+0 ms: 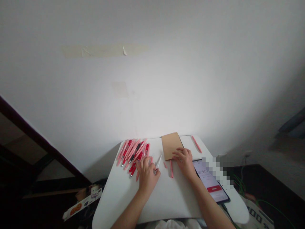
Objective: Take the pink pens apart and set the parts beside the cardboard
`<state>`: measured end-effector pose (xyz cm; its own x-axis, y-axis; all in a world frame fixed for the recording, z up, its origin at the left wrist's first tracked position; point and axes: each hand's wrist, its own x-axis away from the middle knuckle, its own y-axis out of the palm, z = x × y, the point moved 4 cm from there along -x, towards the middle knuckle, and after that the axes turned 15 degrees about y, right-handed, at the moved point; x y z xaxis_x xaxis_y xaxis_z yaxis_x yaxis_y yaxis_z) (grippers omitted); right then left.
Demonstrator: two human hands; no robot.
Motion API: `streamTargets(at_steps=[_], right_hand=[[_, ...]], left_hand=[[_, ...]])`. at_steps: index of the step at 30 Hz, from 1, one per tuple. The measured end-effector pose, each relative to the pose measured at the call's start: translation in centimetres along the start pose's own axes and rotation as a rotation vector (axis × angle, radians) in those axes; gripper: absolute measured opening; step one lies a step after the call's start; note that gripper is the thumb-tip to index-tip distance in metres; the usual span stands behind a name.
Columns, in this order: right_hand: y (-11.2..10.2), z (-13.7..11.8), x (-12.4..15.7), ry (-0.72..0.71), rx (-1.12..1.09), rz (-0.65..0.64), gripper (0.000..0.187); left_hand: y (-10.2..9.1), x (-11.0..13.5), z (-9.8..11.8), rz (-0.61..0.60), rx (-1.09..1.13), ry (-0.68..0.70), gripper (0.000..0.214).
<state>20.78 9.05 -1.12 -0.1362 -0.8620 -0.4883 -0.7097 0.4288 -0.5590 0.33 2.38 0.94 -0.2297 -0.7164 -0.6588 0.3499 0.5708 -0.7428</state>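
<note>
My left hand [148,173] is bent over the near right edge of a pile of pens [133,152], mostly pink with some red and black. A slim white pen-like piece [159,161] sticks out between its thumb and forefinger. At the lower edge of a brown notebook [172,146], my right hand [184,159] has its thumb and fingers closed on the cover. Just below the notebook lies a pink pen barrel [171,170], its upper end close to the right fingers. A short pink piece [165,165] rests between the two hands.
A single pink pen [196,144] lies at the far right of the white table [166,197]. Beside my right forearm is a phone [209,181] showing a timer. The table's far edge meets a pale wall [152,79]. Green cables [240,184] hang on the right.
</note>
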Motion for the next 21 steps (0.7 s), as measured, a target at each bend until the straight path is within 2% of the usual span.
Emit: streamTargets(at_steps=[8,21], right_hand=[[0.08,0.19,-0.08,0.003,0.001,0.005,0.016],[-0.06,-0.03,-0.06,0.015,-0.007,0.003,0.016]], left_hand=[[0.07,-0.27,0.28,-0.084,-0.013,0.002,0.01],[-0.26,-0.3,0.28,-0.065,0.008,-0.014,0.011]])
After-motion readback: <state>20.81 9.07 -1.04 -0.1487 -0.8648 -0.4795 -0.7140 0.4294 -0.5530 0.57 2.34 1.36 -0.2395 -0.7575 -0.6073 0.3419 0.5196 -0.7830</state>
